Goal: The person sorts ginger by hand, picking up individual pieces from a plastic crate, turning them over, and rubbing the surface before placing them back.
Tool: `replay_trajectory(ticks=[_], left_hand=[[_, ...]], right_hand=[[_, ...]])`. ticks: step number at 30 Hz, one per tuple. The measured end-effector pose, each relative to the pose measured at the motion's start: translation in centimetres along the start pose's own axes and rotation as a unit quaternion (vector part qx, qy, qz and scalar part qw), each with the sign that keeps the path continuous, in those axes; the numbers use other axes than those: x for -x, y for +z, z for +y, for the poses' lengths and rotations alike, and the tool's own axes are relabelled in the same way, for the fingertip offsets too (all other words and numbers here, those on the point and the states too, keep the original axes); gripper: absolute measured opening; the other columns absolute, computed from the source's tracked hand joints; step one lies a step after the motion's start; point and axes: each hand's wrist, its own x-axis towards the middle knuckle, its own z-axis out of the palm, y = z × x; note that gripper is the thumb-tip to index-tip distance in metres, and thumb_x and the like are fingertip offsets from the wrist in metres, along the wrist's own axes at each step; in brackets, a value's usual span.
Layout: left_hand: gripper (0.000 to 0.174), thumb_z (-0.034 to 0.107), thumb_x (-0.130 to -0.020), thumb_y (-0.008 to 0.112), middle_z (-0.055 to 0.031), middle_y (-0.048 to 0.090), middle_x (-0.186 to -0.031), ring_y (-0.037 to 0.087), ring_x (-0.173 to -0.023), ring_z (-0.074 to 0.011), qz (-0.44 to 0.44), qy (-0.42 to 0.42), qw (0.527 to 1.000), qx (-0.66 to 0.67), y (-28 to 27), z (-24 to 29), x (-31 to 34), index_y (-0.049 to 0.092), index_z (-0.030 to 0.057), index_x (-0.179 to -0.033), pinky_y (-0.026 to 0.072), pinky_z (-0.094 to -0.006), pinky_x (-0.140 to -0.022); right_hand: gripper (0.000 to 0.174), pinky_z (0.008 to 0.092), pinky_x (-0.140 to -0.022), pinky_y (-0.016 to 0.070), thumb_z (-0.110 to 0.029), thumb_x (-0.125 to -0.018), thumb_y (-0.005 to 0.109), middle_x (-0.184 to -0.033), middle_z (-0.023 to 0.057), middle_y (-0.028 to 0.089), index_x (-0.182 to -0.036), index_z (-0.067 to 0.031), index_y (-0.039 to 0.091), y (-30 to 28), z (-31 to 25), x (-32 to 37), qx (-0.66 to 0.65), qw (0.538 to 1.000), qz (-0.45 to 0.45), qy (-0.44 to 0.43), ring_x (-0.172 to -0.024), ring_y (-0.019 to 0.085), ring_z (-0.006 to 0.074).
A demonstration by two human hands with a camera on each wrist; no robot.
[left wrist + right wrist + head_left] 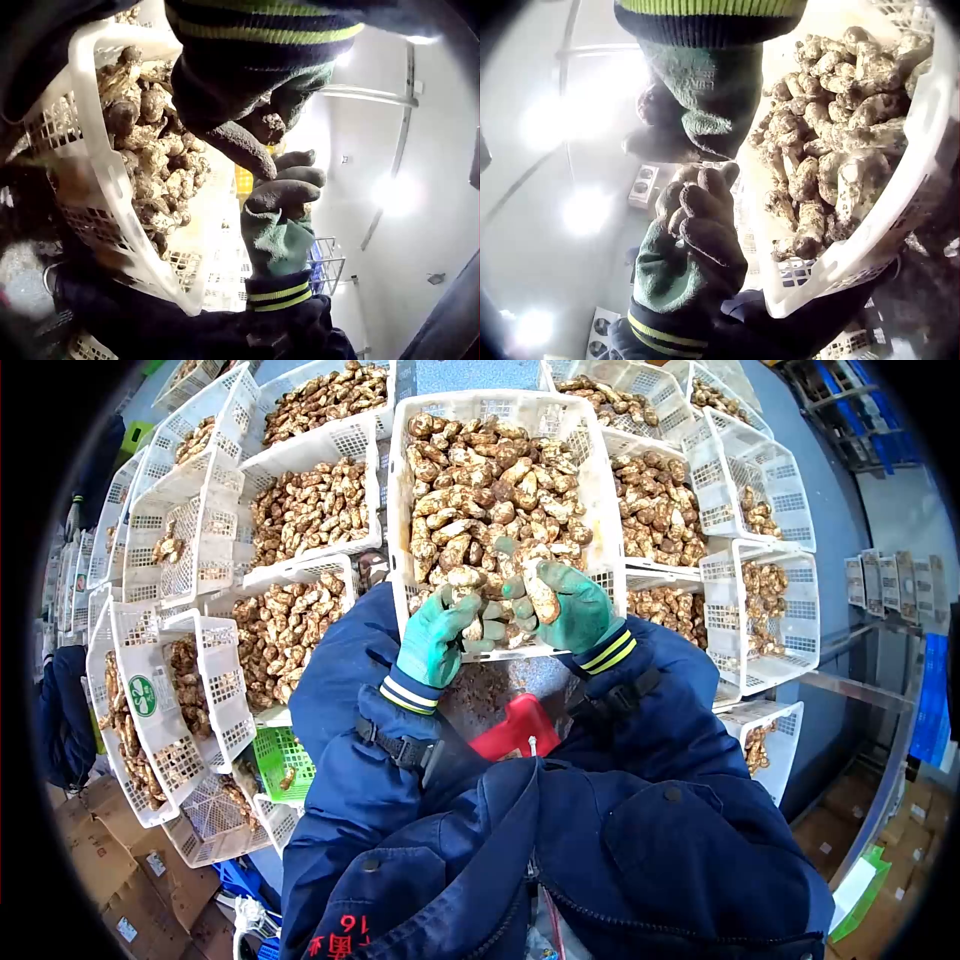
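A white plastic crate (400,510) heaped with soil-coated mushrooms (490,490) stands in front of the person. Over its near edge, the left hand (430,640), in a green glove, grips a mushroom (267,126) between curled fingers and thumb. The right hand (580,610), gloved the same way, pinches a pale, elongated mushroom (542,600). Both hands come close together, fingertips facing each other, as the right wrist view shows. Dark soil coats the glove fingers (705,217). Part of each held mushroom is hidden by the fingers.
More white crates (215,500) of mushrooms surround the person on both sides, some stacked and tilted. A green crate (285,760) sits at the lower left, and something red (510,728) lies between the knees. Cardboard boxes (140,870) and a metal rail (890,780) flank the area.
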Motion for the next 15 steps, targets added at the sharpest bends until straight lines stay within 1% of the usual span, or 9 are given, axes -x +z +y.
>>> replay_trajectory(ticks=[1,2,5,7,9,10,13,14,15], left_hand=[[0.034,0.001,-0.087,0.056,-0.0096,0.062,-0.099,0.065,-0.087,-0.0215,-0.008,-0.008,1.000,0.025,0.1,0.1,0.0,0.050,0.0007,-0.120,0.0561,-0.0293,-0.072],[0.034,0.007,-0.091,0.052,-0.0085,0.061,-0.100,0.066,-0.084,-0.0197,-0.010,-0.002,1.000,-0.004,0.7,0.3,0.2,0.044,0.0002,-0.124,0.0577,-0.0283,-0.068],[0.033,0.006,-0.090,0.053,-0.0089,0.061,-0.099,0.066,-0.084,-0.0191,-0.026,0.000,1.000,-0.013,-0.2,-0.3,-0.2,0.046,0.0007,-0.123,0.0578,-0.0282,-0.068],[0.030,0.006,-0.088,0.054,-0.0135,0.061,-0.102,0.066,-0.085,-0.0214,-0.015,0.052,0.991,-0.119,-1.6,-1.0,-0.2,0.047,0.0005,-0.116,0.0579,-0.0321,-0.071],[0.028,0.006,-0.087,0.056,-0.0161,0.061,-0.104,0.066,-0.087,-0.0232,0.017,-0.041,0.998,-0.033,-1.1,-0.3,-0.2,0.048,0.0005,-0.113,0.0577,-0.0346,-0.073],[0.027,0.007,-0.086,0.056,-0.0167,0.061,-0.105,0.066,-0.087,-0.0237,0.012,-0.035,0.999,-0.032,-1.0,-0.3,-0.1,0.048,0.0003,-0.111,0.0578,-0.0353,-0.073],[0.025,0.008,-0.086,0.057,-0.0180,0.061,-0.106,0.066,-0.088,-0.0248,-0.002,-0.021,0.999,-0.026,-0.5,-0.3,0.0,0.047,0.0000,-0.107,0.0579,-0.0366,-0.074],[0.025,0.008,-0.086,0.058,-0.0181,0.061,-0.106,0.065,-0.088,-0.0249,-0.005,-0.020,1.000,-0.022,-0.4,-0.3,0.0,0.047,0.0000,-0.107,0.0579,-0.0365,-0.074],[0.025,0.008,-0.086,0.058,-0.0181,0.061,-0.106,0.065,-0.088,-0.0249,-0.007,-0.019,1.000,-0.017,-0.3,-0.2,0.1,0.047,0.0000,-0.107,0.0578,-0.0364,-0.074]], right_hand=[[0.043,0.0382,-0.081,0.0547,-0.025,-0.098,0.039,-0.104,0.0172,0.063,-0.133,-0.0006,0.042,0.3,0.0,-0.2,-0.019,1.000,-0.003,0.001,-0.091,0.065,0.0263],[0.043,0.0322,-0.064,0.0489,-0.030,-0.095,0.046,-0.092,0.0111,0.065,-0.126,-0.0001,0.050,1.5,0.0,0.0,0.072,0.990,0.120,-0.008,-0.072,0.061,0.0177],[0.051,0.0318,-0.063,0.0486,-0.030,-0.095,0.046,-0.093,0.0103,0.064,-0.135,0.0000,0.041,0.9,0.1,-0.3,0.107,0.990,0.094,-0.019,-0.072,0.060,0.0172],[0.054,0.0282,-0.061,0.0477,-0.032,-0.095,0.047,-0.091,0.0087,0.064,-0.137,0.0010,0.037,0.2,0.0,-0.2,0.088,0.992,0.091,-0.009,-0.069,0.059,0.0161],[0.056,0.0256,-0.058,0.0465,-0.033,-0.095,0.047,-0.088,0.0071,0.063,-0.138,0.0018,0.037,-1.9,-0.1,-0.3,0.066,0.994,0.090,0.004,-0.066,0.057,0.0149],[0.046,0.0236,-0.047,0.0444,-0.038,-0.095,0.048,-0.074,0.0023,0.059,-0.121,-0.0008,0.054,-0.9,-0.1,-0.3,0.067,0.988,0.140,0.000,-0.056,0.055,0.0107],[0.038,0.0228,-0.044,0.0400,-0.038,-0.094,0.050,-0.070,0.0014,0.057,-0.109,-0.0043,0.059,-0.6,-0.1,-0.1,0.083,0.983,0.159,-0.021,-0.051,0.051,0.0085],[0.033,0.0230,-0.041,0.0368,-0.038,-0.094,0.049,-0.066,0.0016,0.056,-0.098,-0.0079,0.060,-0.1,-0.3,-0.2,0.081,0.980,0.181,-0.011,-0.047,0.048,0.0088],[0.032,0.0232,-0.040,0.0364,-0.038,-0.094,0.049,-0.065,0.0019,0.056,-0.097,-0.0083,0.060,-0.4,-0.3,-0.2,0.062,0.987,0.146,-0.001,-0.046,0.047,0.0092]])
